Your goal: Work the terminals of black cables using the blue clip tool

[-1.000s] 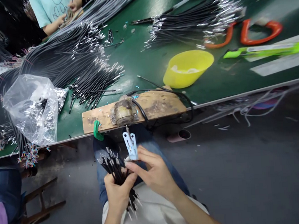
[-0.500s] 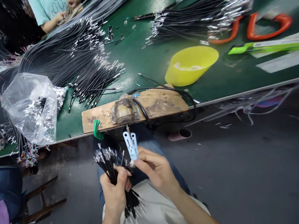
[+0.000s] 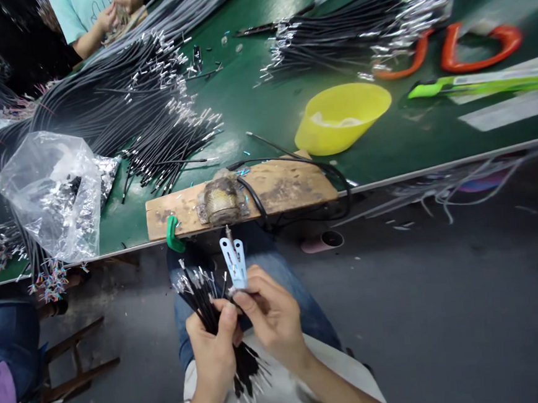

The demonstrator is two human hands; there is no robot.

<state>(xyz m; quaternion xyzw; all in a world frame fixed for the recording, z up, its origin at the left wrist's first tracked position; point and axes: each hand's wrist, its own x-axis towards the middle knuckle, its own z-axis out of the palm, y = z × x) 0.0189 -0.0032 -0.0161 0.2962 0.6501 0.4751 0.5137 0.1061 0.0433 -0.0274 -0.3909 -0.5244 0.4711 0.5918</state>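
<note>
My left hand is closed round a bundle of short black wires with bare metal tips, held over my lap. My right hand sits just to its right, its thumb and fingers pinched at the base of a pale blue plastic tool that points up toward the table edge. The two hands touch at the fingertips. A wooden block with a rusty metal fixture and a green clamp lies on the table edge just above them.
The green table carries heaps of black cables, a second cable pile, a yellow bowl, a clear plastic bag and orange handles. Another person in a teal shirt works at the far side. A wooden stool stands lower left.
My left hand has shifted the wire bundle slightly and its thumb has moved up against my right fingers. The blue tool stays nearly in place.
</note>
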